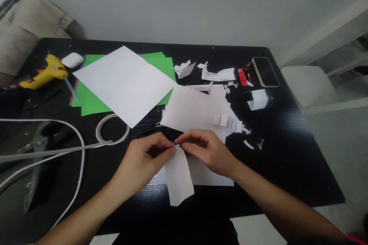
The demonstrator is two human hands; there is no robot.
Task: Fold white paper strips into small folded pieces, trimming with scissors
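Observation:
Between both hands hangs a strip of white paper [180,178], its lower end loose near the table's front edge. My left hand [148,155] pinches the strip's top edge between thumb and fingers. Close beside it, my right hand [208,149] pinches the same top edge; the fingertips of both hands nearly meet. Behind and under the hands lie larger white sheets [192,105], partly hidden by my right hand. A small folded paper piece [227,121] rests on them.
A white sheet [126,84] overlaps green sheets [97,103] at the back left. Near them are a yellow glue gun [47,72], a white case [72,60] and a white cable [83,149]. Paper scraps [218,74], a red lighter [242,77] and a phone [265,71] lie back right.

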